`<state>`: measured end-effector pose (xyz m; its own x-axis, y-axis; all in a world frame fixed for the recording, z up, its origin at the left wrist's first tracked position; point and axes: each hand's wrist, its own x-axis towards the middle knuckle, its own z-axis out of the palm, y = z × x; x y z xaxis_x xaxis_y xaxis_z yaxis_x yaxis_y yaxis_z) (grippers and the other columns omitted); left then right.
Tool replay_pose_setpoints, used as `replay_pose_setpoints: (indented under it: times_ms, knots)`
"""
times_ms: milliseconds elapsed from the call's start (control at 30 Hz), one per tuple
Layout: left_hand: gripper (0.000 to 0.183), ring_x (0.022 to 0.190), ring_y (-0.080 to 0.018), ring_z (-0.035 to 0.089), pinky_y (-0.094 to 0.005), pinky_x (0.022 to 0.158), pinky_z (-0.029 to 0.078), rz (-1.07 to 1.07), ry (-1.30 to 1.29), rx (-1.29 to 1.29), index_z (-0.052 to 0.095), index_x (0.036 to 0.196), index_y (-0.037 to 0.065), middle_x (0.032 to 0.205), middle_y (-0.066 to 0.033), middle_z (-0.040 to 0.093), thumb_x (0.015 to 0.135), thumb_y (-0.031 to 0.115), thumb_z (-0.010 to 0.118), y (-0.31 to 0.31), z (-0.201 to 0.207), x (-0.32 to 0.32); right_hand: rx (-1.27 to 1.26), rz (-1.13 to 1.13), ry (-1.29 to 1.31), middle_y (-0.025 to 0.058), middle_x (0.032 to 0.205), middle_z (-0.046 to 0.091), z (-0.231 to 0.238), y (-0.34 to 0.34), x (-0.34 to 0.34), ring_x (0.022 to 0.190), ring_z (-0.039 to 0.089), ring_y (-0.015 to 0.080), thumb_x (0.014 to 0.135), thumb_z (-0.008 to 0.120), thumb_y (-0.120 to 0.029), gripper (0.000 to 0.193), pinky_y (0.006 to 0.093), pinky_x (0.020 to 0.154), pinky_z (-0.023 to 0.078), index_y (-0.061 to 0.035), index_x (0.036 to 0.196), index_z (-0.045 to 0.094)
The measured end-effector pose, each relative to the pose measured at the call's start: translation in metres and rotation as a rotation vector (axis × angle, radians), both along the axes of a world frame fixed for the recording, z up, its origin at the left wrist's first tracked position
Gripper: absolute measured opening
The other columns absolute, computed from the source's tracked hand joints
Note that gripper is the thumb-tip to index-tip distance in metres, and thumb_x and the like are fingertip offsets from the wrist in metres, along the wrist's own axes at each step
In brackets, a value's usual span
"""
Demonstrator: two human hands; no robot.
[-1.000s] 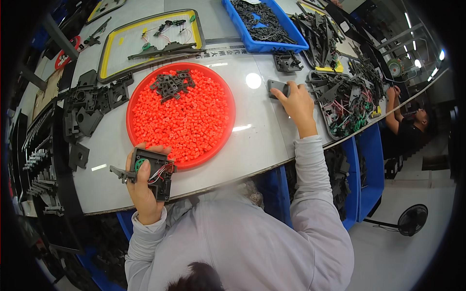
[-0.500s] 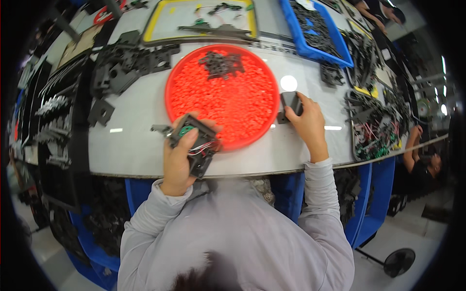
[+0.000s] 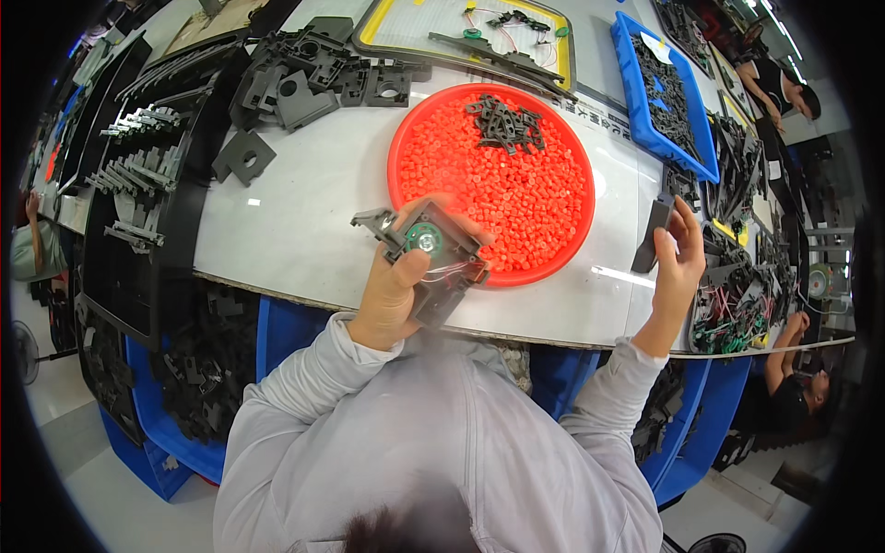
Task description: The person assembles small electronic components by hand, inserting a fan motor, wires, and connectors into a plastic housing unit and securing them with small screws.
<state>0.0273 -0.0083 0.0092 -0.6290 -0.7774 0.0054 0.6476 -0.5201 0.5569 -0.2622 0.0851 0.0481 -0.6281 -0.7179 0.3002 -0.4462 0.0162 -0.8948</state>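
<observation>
My left hand (image 3: 395, 290) is closed round a dark grey plastic housing (image 3: 444, 300), held over the near rim of the red tub. A round green part (image 3: 424, 240) and thin red and white wires show in the housing, with my thumb beside them. At the right, my right hand (image 3: 680, 263) pinches a flat dark grey plastic block (image 3: 654, 230) between thumb and fingers, above the white table. The red tub (image 3: 396, 152) between my hands is full of small orange-red pieces, with a heap of small dark grey clips (image 3: 505, 124) on top.
Dark grey plastic brackets (image 3: 304, 97) are piled at the far left. A yellow-edged tray (image 3: 387, 23) stands at the back. Right of it is a blue bin (image 3: 705, 161) of dark parts; wired green parts (image 3: 728, 318) lie at the right. A black rack (image 3: 129, 286) stands left.
My right hand has moved right with the dark block, away from the tub. The whole view has shifted, so the tub and table sit farther right. My left hand still holds the housing.
</observation>
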Motion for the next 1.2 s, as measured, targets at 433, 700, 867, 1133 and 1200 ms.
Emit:
replay_pose_setpoints:
  times_ms: [433, 700, 867, 1133, 1200]
  knots:
    - [0.115, 0.116, -0.0161, 0.043, -0.0367, 0.097, 0.039, -0.038, -0.174, -0.112, 0.031, 0.132, 0.010, 0.126, -0.0036, 0.042, 0.049, 0.089, 0.035, 0.008, 0.010, -0.002, 0.085, 0.620, 0.504, 0.0152, 0.101, 0.057, 0.053, -0.040, 0.156, 0.087, 0.056, 0.0275, 0.051, 0.072, -0.006, 0.063, 0.0341, 0.072, 0.047, -0.0008, 0.113, 0.057]
    - [0.118, 0.117, -0.0168, 0.043, -0.0371, 0.098, 0.040, 0.029, -0.196, -0.094, 0.029, 0.133, 0.009, 0.130, -0.0046, 0.038, 0.046, 0.089, 0.039, 0.013, 0.010, -0.004, 0.128, 0.632, 0.544, 0.0148, 0.102, 0.055, 0.052, -0.040, 0.164, 0.087, 0.053, 0.0323, 0.052, 0.073, -0.008, 0.064, 0.0391, 0.074, 0.046, -0.0025, 0.113, 0.054]
    - [0.120, 0.114, -0.0161, 0.045, -0.0361, 0.096, 0.042, 0.023, -0.175, -0.021, 0.029, 0.132, 0.009, 0.127, -0.0042, 0.041, 0.042, 0.087, 0.047, 0.013, 0.008, -0.004, 0.142, 0.620, 0.562, 0.0151, 0.102, 0.055, 0.051, -0.041, 0.166, 0.087, 0.053, 0.0327, 0.052, 0.073, -0.008, 0.063, 0.0393, 0.074, 0.046, -0.0026, 0.113, 0.054]
    - [0.094, 0.110, -0.0177, 0.048, -0.0364, 0.092, 0.046, 0.069, -0.098, -0.063, 0.033, 0.126, 0.011, 0.118, -0.0037, 0.045, 0.057, 0.058, 0.076, 0.010, -0.002, 0.001, 0.135, 0.654, 0.590, 0.0159, 0.103, 0.055, 0.045, -0.044, 0.169, 0.089, 0.052, 0.0340, 0.054, 0.075, -0.011, 0.067, 0.0396, 0.076, 0.045, -0.0019, 0.117, 0.052]
    - [0.100, 0.108, -0.0177, 0.049, -0.0359, 0.090, 0.046, 0.091, -0.184, -0.066, 0.032, 0.126, 0.010, 0.117, -0.0050, 0.046, 0.053, 0.068, 0.068, 0.012, -0.001, -0.001, 0.090, 0.680, 0.546, 0.0172, 0.105, 0.053, 0.040, -0.047, 0.163, 0.092, 0.052, 0.0349, 0.054, 0.078, -0.015, 0.074, 0.0404, 0.079, 0.044, -0.0003, 0.120, 0.049]
